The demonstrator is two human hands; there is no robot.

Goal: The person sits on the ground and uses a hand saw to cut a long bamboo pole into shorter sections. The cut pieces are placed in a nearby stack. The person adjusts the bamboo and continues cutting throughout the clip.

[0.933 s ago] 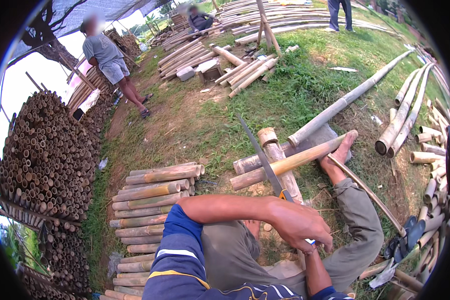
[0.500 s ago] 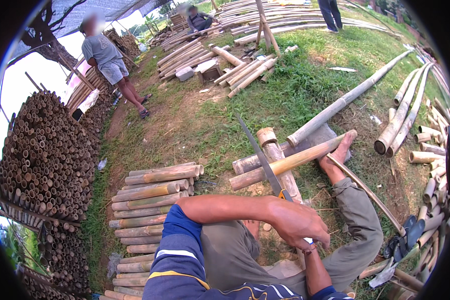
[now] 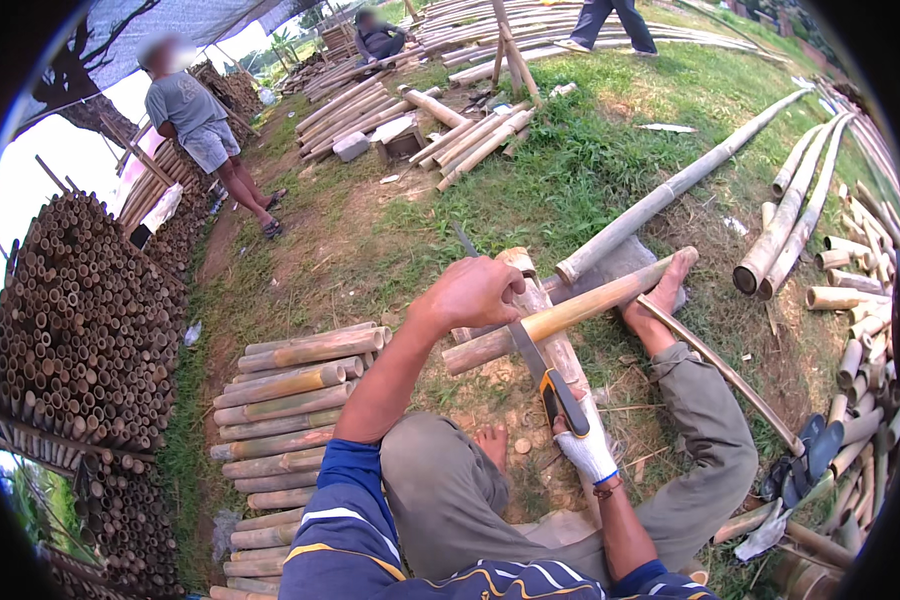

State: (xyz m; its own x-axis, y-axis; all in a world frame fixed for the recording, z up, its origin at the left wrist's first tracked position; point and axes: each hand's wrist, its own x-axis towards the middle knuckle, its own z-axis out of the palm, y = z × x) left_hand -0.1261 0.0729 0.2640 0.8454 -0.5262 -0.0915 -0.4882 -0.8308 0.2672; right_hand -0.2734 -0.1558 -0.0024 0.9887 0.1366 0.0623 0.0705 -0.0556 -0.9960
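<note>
My right hand (image 3: 583, 446), in a white glove, is closed around the orange and black handle of a hand saw (image 3: 551, 390). The saw's long blade crosses a bamboo pole (image 3: 570, 314) near its left end. That pole lies across a thicker bamboo log (image 3: 567, 362), and my bare foot (image 3: 676, 290) rests against its far right end. Bare and reaching forward, my left hand (image 3: 473, 293) is above the blade and the pole's left end. Its fingers are loosely bent, with nothing visible in them; part of the blade is hidden behind it.
Cut bamboo pieces (image 3: 285, 405) are stacked on my left, beside a tall bamboo pile (image 3: 85, 330). A long pole (image 3: 670, 205) stretches away at right, with more poles (image 3: 795, 215) and sandals (image 3: 820, 445) farther right. A standing person (image 3: 192, 115) and others are in the background.
My left hand has moved from over the right hand to forward and left, above the blade, uncovering the gloved right hand and saw handle. A background person's legs have shifted left in stride.
</note>
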